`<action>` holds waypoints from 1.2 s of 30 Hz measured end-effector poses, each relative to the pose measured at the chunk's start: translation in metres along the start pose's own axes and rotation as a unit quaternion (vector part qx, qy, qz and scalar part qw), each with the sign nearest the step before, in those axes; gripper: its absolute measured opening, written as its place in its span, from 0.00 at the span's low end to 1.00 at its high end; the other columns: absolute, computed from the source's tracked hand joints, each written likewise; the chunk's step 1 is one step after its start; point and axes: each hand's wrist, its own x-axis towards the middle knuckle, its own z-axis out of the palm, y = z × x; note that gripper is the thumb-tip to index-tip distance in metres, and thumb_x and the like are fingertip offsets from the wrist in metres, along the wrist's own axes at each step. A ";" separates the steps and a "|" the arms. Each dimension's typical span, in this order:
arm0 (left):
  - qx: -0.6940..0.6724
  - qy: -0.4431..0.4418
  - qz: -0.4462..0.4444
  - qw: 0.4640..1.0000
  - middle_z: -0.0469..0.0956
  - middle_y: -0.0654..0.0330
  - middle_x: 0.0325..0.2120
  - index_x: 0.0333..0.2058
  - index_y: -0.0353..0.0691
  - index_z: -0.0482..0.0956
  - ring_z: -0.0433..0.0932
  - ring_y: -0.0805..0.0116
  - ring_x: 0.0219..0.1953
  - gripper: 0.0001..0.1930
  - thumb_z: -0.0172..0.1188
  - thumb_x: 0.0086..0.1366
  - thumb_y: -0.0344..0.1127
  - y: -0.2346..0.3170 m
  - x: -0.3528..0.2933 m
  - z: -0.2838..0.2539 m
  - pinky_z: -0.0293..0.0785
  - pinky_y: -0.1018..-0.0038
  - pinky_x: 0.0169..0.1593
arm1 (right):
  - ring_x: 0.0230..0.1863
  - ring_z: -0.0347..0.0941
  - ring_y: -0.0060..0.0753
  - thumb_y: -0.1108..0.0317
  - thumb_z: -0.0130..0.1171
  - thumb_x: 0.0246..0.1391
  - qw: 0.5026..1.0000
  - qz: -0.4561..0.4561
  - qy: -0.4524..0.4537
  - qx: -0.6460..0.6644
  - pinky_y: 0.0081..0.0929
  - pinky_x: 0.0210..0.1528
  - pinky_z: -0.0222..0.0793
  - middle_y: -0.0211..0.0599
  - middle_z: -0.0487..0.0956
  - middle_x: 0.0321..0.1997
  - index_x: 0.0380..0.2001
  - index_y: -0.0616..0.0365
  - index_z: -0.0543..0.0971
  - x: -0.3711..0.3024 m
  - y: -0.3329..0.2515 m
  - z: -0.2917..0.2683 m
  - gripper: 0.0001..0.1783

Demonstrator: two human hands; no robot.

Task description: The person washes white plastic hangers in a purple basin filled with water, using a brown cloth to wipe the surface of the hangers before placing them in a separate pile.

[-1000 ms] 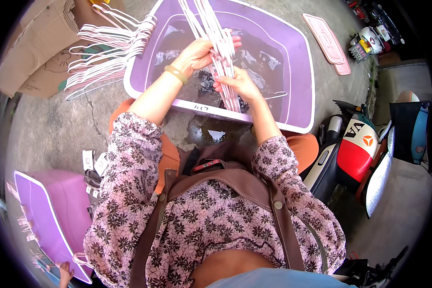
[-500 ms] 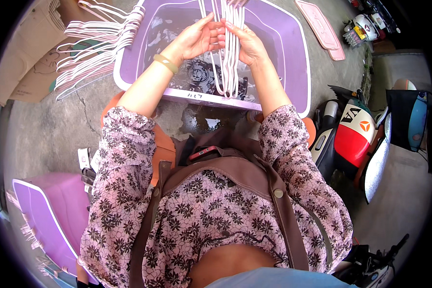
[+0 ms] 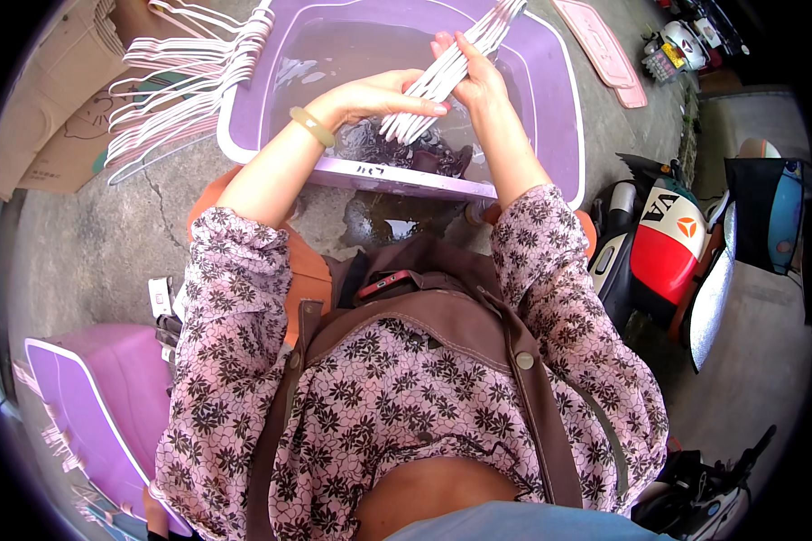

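A bundle of white and pale pink clothes hangers (image 3: 442, 81) slants over the purple tub (image 3: 537, 99), pressed together with its far end up to the right. My left hand (image 3: 374, 97), with a pale bangle at the wrist, is closed round the near end, thumb across the top. My right hand (image 3: 481, 86) grips the bundle from the right, higher up, its fingertips showing behind it. Murky water (image 3: 338, 54) lies in the tub. Something dark (image 3: 438, 158) sits in the water below the hangers; its kind is unclear.
More hangers (image 3: 176, 86) hang over the tub's left rim. Cardboard (image 3: 54, 117) leans at far left. A second purple tub (image 3: 108, 388) stands at lower left. To the right are a red and white scooter-like vehicle (image 3: 668, 252) and a pink lid (image 3: 595, 41).
The hangers, upright before, now slant with their far end to the right and their lower end raised. My left hand, open beside them before, has closed on them. The dark thing below shows more.
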 end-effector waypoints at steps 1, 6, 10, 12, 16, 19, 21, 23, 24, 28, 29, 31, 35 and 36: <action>0.009 -0.034 -0.016 0.999 0.76 0.59 0.34 0.50 0.31 0.62 0.72 0.76 0.43 0.27 0.62 0.55 0.37 0.005 -0.003 -0.003 0.67 0.81 0.48 | 0.48 0.69 0.49 0.73 0.43 0.59 1.000 -0.010 -0.014 -0.011 0.47 0.49 0.71 0.55 0.68 0.47 0.49 0.64 0.61 -0.006 0.001 0.002 0.15; -0.028 -0.032 -0.033 0.999 0.77 0.59 0.26 0.40 0.33 0.68 0.78 0.76 0.28 0.18 0.63 0.53 0.32 0.003 -0.022 -0.006 0.74 0.82 0.33 | 0.51 0.67 0.50 0.72 0.42 0.59 0.993 -0.045 -0.090 -0.066 0.48 0.55 0.66 0.55 0.67 0.48 0.51 0.64 0.60 -0.036 0.008 0.018 0.16; -0.047 0.048 -0.010 0.998 0.77 0.59 0.28 0.38 0.32 0.69 0.77 0.75 0.30 0.17 0.64 0.52 0.31 0.015 -0.043 0.008 0.74 0.81 0.36 | 0.51 0.66 0.50 0.72 0.43 0.59 0.981 -0.061 -0.149 -0.110 0.46 0.56 0.65 0.55 0.67 0.48 0.51 0.64 0.59 -0.067 0.019 0.035 0.18; 0.039 0.200 0.047 0.978 0.75 0.55 0.31 0.39 0.29 0.67 0.74 0.72 0.34 0.29 0.71 0.44 0.41 0.014 -0.038 0.028 0.71 0.79 0.38 | 0.44 0.71 0.49 0.72 0.42 0.59 0.976 -0.073 -0.163 -0.124 0.43 0.48 0.72 0.56 0.70 0.43 0.49 0.65 0.60 -0.084 0.019 0.030 0.15; 0.037 0.218 0.139 0.965 0.66 0.48 0.45 0.51 0.27 0.56 0.65 0.63 0.50 0.45 0.72 0.41 0.48 0.027 -0.045 0.053 0.58 0.71 0.56 | 0.37 0.74 0.34 0.70 0.45 0.58 0.965 -0.056 -0.172 -0.189 0.29 0.37 0.77 0.48 0.73 0.38 0.48 0.66 0.65 -0.113 0.017 0.033 0.16; -0.093 0.205 0.120 0.967 0.66 0.53 0.44 0.53 0.27 0.53 0.65 0.69 0.49 0.45 0.69 0.47 0.48 0.038 -0.042 0.066 0.61 0.75 0.54 | 0.29 0.74 0.28 0.71 0.49 0.56 0.935 0.052 -0.293 -0.192 0.21 0.29 0.75 0.40 0.75 0.31 0.48 0.66 0.67 -0.120 0.007 0.026 0.17; -0.149 0.183 0.098 0.967 0.66 0.57 0.42 0.54 0.29 0.54 0.64 0.73 0.49 0.42 0.65 0.51 0.50 0.041 -0.042 0.068 0.61 0.79 0.52 | 0.25 0.73 0.26 0.70 0.51 0.55 0.932 0.051 -0.270 -0.236 0.19 0.27 0.73 0.35 0.75 0.26 0.48 0.66 0.67 -0.128 0.005 0.029 0.18; -0.125 0.163 0.108 0.973 0.66 0.58 0.42 0.53 0.30 0.55 0.65 0.74 0.48 0.40 0.64 0.52 0.50 0.044 -0.044 0.073 0.61 0.79 0.52 | 0.25 0.73 0.25 0.70 0.52 0.55 0.925 0.055 -0.268 -0.262 0.18 0.27 0.73 0.35 0.75 0.27 0.47 0.67 0.68 -0.133 0.001 0.032 0.18; -0.120 0.163 0.111 0.973 0.66 0.59 0.42 0.53 0.30 0.55 0.65 0.74 0.48 0.39 0.64 0.53 0.50 0.042 -0.042 0.073 0.61 0.80 0.51 | 0.25 0.73 0.24 0.70 0.52 0.55 0.918 0.053 -0.276 -0.279 0.18 0.28 0.73 0.34 0.75 0.27 0.47 0.67 0.68 -0.135 -0.002 0.034 0.18; -0.108 0.181 0.126 0.969 0.66 0.61 0.41 0.53 0.32 0.56 0.65 0.76 0.47 0.37 0.63 0.53 0.48 0.028 -0.019 0.056 0.61 0.80 0.50 | 0.25 0.73 0.22 0.69 0.51 0.55 0.916 0.041 -0.268 -0.297 0.17 0.27 0.73 0.33 0.74 0.27 0.47 0.66 0.68 -0.116 -0.009 0.036 0.17; -0.107 0.190 0.130 0.967 0.66 0.61 0.40 0.53 0.33 0.57 0.65 0.76 0.46 0.36 0.63 0.54 0.48 0.024 -0.011 0.049 0.62 0.80 0.49 | 0.25 0.73 0.22 0.69 0.50 0.56 0.913 0.037 -0.266 -0.307 0.17 0.27 0.73 0.33 0.74 0.27 0.47 0.66 0.68 -0.107 -0.012 0.039 0.17; -0.099 0.211 0.171 0.957 0.65 0.61 0.43 0.54 0.35 0.56 0.63 0.76 0.49 0.33 0.61 0.56 0.44 0.020 0.001 0.040 0.61 0.78 0.51 | 0.26 0.73 0.21 0.69 0.50 0.56 0.910 0.042 -0.269 -0.313 0.17 0.27 0.73 0.33 0.74 0.28 0.47 0.66 0.68 -0.084 -0.023 0.043 0.16; -0.002 0.294 0.218 0.931 0.62 0.55 0.50 0.57 0.38 0.52 0.57 0.67 0.57 0.33 0.58 0.58 0.38 0.007 -0.008 0.021 0.50 0.66 0.60 | 0.24 0.72 0.21 0.69 0.47 0.58 0.897 0.097 -0.272 -0.336 0.18 0.26 0.75 0.33 0.72 0.27 0.46 0.65 0.67 -0.038 -0.043 0.064 0.14; -0.009 0.307 0.186 0.933 0.61 0.55 0.52 0.58 0.38 0.52 0.57 0.66 0.58 0.33 0.58 0.58 0.37 0.000 -0.015 0.019 0.47 0.66 0.61 | 0.24 0.72 0.21 0.69 0.47 0.58 0.886 0.135 -0.274 -0.349 0.18 0.26 0.75 0.33 0.72 0.26 0.46 0.65 0.66 -0.029 -0.045 0.068 0.14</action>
